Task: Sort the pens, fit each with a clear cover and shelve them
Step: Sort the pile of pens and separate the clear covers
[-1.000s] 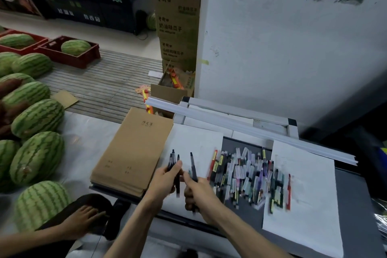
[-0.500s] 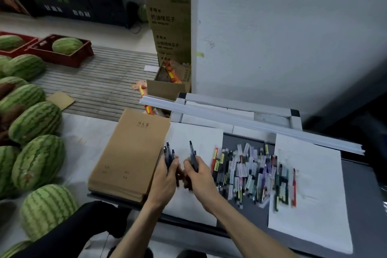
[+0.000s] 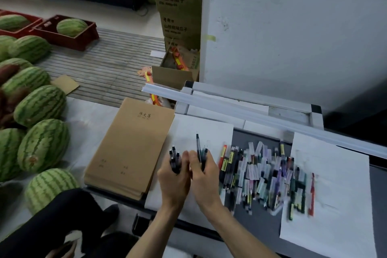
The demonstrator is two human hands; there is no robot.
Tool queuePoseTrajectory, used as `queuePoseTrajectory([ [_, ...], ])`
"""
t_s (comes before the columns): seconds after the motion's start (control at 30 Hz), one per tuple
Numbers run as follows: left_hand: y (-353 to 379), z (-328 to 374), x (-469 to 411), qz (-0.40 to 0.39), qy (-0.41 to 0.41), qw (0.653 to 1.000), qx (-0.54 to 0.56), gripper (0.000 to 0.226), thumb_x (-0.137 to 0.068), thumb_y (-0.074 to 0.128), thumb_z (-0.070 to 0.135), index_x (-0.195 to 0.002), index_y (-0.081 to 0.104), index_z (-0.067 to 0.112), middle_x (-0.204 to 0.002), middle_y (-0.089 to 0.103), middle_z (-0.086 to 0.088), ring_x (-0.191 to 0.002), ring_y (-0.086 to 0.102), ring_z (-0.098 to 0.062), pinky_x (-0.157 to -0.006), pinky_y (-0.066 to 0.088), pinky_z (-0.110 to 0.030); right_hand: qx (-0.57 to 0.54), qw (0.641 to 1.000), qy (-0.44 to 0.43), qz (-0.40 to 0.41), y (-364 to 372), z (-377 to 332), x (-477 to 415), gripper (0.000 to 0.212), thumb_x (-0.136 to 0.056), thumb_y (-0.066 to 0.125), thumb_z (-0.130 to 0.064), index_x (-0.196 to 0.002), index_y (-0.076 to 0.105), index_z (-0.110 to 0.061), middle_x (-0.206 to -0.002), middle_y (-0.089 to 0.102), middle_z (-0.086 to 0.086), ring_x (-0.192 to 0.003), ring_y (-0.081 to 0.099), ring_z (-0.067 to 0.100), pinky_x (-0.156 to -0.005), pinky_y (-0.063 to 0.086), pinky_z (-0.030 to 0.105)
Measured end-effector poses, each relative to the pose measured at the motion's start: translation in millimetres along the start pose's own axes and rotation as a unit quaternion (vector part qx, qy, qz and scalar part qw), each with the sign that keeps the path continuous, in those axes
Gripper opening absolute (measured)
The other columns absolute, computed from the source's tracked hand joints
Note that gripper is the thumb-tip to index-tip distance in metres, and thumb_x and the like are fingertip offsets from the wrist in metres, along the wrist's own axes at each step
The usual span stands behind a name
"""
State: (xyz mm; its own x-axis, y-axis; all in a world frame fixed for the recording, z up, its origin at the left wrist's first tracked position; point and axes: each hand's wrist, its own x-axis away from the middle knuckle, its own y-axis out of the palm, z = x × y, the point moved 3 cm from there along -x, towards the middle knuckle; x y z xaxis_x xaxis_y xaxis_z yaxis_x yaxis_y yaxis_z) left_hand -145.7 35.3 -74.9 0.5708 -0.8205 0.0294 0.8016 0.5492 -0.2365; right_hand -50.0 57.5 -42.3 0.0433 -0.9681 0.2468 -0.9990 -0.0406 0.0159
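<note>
Left of the white sheet (image 3: 206, 130), touching its edge, lies a stack of brown exercise books (image 3: 129, 148). Over the sheet's near half, the left hand (image 3: 173, 182) is curled round a bundle of dark pens (image 3: 174, 159) with their tips up. At least 3 tips show, and the barrels are hidden in the fist. Just beside it, also over the sheet, the right hand (image 3: 206, 180) grips 2 or 3 slim dark pens (image 3: 199, 151), 1 standing taller than the rest. Right of the sheet, on the gray tabletop (image 3: 257, 224), spreads the loose pile of pens (image 3: 261, 176). Its black, green, purple and yellow-labelled barrels are too blurred to count or to tell covers. Farthest right of the sheet, 1 red pen (image 3: 312, 192) lies on a second white sheet (image 3: 335, 216).
</note>
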Motion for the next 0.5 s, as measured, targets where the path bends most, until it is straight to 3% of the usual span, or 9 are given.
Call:
queuePoseTrajectory([
  [0.1, 1, 2, -4, 0.039, 0.062, 0.997, -0.028, 0.048, -0.103, 0.065, 0.029, -0.060, 0.050, 0.013, -0.047, 0.049, 0.005, -0.041, 0.042, -0.006, -0.042, 0.036, -0.027, 0.005, 0.999, -0.036, 0.022, -3, -7, 4, 0.031, -0.103, 0.061, -0.024, -0.076, 0.057, -0.011, -0.056, 0.056, -0.008, -0.051, 0.049, 0.003, -0.051, 0.039, 0.017],
  [0.17, 1, 0, -7, 0.047, 0.095, 0.993, -0.045, 0.053, -0.102, 0.063, 0.033, -0.057, 0.049, 0.008, -0.045, 0.048, 0.003, -0.038, 0.043, -0.013, -0.038, 0.038, -0.034, 0.016, 0.997, -0.064, 0.042, -3, -8, 5, 0.031, -0.101, 0.063, -0.021, -0.072, 0.053, -0.014, -0.053, 0.055, -0.011, -0.047, 0.047, 0.001, -0.048, 0.037, 0.013],
  [0.27, 4, -3, -7, 0.057, 0.125, 0.989, -0.048, 0.054, -0.100, 0.063, 0.033, -0.056, 0.045, 0.006, -0.046, 0.044, 0.001, -0.040, 0.042, -0.024, -0.039, 0.036, -0.041, 0.019, 0.993, -0.082, 0.085, -3, -3, 4, 0.037, -0.095, 0.068, -0.034, -0.066, 0.047, -0.025, -0.051, 0.049, -0.011, -0.046, 0.042, 0.003, -0.047, 0.035, 0.017],
  [0.33, 6, -4, -6, 0.060, 0.136, 0.988, -0.048, 0.053, -0.099, 0.063, 0.030, -0.055, 0.044, 0.008, -0.047, 0.042, 0.006, -0.041, 0.039, -0.017, -0.040, 0.035, -0.039, 0.020, 0.991, -0.086, 0.105, -4, 4, 2, 0.042, -0.094, 0.072, -0.039, -0.064, 0.044, -0.028, -0.052, 0.047, -0.008, -0.048, 0.041, 0.006, -0.046, 0.036, 0.025],
  [0.4, 6, -6, -3, 0.053, 0.144, 0.987, -0.046, 0.050, -0.099, 0.064, 0.027, -0.056, 0.044, 0.010, -0.049, 0.041, 0.010, -0.044, 0.036, -0.012, -0.041, 0.034, -0.039, 0.017, 0.989, -0.089, 0.120, -5, 9, 1, 0.044, -0.092, 0.075, -0.031, -0.063, 0.042, -0.028, -0.053, 0.045, -0.009, -0.049, 0.039, 0.006, -0.047, 0.036, 0.027],
  [0.5, 5, -15, -1, 0.041, 0.148, 0.987, -0.052, 0.045, -0.098, 0.066, 0.024, -0.059, 0.048, 0.009, -0.051, 0.046, 0.005, -0.044, 0.041, -0.020, -0.041, 0.036, -0.042, 0.024, 0.986, -0.095, 0.131, -6, 13, -2, 0.047, -0.093, 0.075, -0.025, -0.063, 0.039, -0.031, -0.052, 0.043, -0.012, -0.049, 0.037, 0.004, -0.049, 0.034, 0.021],
])
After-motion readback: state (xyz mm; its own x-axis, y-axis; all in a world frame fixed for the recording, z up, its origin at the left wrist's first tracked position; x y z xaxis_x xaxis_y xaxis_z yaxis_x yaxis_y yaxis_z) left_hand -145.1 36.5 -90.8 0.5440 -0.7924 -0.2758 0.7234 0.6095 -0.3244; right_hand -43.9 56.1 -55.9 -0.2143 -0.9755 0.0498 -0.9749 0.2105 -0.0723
